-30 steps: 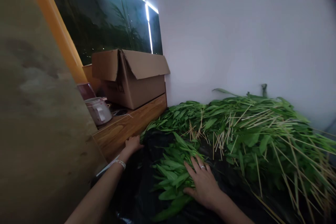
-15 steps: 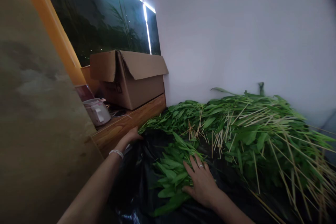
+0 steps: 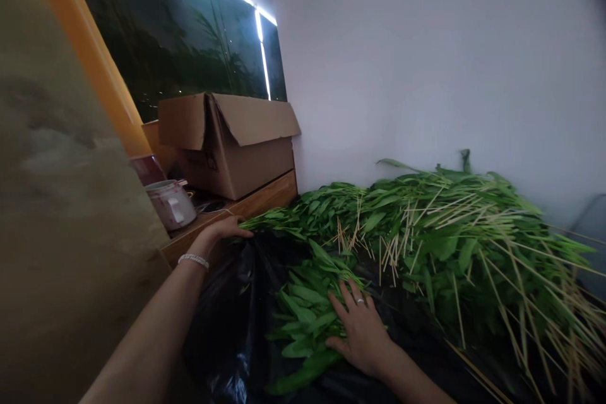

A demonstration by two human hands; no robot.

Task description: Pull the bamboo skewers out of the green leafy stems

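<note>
My left hand (image 3: 231, 227) is closed at the left end of the heap, where the stems of long leafy greens (image 3: 279, 219) converge on its fingers. Its fingertips also lie against the edge of a black plastic bag (image 3: 227, 315); the inner grip is partly hidden. With fingers spread, my right hand (image 3: 360, 322) rests on a smaller bunch of the same narrow-leaved greens (image 3: 305, 312), which lies on the black plastic. A ring is on one of its fingers, and a pale bracelet circles the left wrist.
A large heap of greens with pale cut stems (image 3: 464, 227) spreads along the white wall (image 3: 426, 63). At left, a wooden ledge (image 3: 269, 192) carries an open cardboard box (image 3: 250, 161) and a stained white mug (image 3: 173, 205). A mottled wall (image 3: 61, 233) stands close on the left.
My left hand has moved a little left and up, and the ends of the greens beside it have shifted with it. My right hand stays on the smaller bunch. The view has shifted slightly.
</note>
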